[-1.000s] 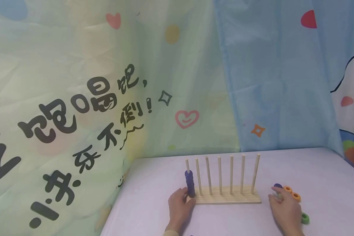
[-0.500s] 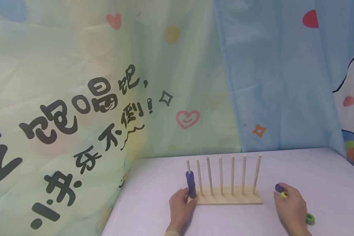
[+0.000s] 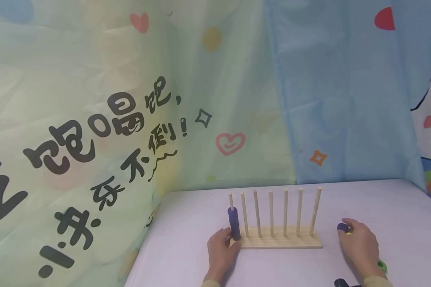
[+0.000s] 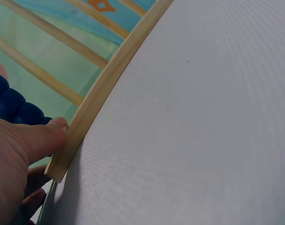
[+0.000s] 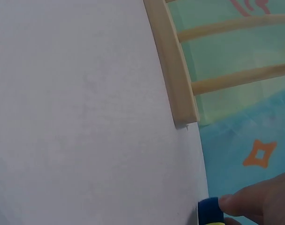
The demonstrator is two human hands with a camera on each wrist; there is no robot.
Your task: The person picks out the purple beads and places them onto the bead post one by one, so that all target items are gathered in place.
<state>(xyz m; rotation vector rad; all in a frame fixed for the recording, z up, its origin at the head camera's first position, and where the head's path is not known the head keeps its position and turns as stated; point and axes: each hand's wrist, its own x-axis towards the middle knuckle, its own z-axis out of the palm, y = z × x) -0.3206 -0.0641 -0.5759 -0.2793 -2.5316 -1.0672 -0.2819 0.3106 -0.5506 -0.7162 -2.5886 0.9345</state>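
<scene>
A wooden peg stand (image 3: 281, 242) with a row of upright pegs stands on the table. Its leftmost peg carries a stack of dark blue ring beads (image 3: 234, 224). My left hand (image 3: 220, 252) grips the left end of the stand; in the left wrist view the thumb (image 4: 50, 138) lies on the base beside the lowest bead. To the right of the stand, my right hand (image 3: 360, 246) pinches a blue bead (image 5: 210, 210) low at the table. A yellow bead (image 3: 349, 233) shows right beside it, partly hidden by the fingers.
A green bead (image 3: 382, 266) lies behind the right wrist, partly covered. A dark object (image 3: 341, 282) pokes in at the bottom edge. The pale table (image 3: 280, 267) ends at a printed curtain (image 3: 237, 79) behind the stand.
My right hand has closed on the blue bead, and its fingers now cover the orange beads seen earlier. The left hand keeps its hold on the stand. The head view has shifted slightly.
</scene>
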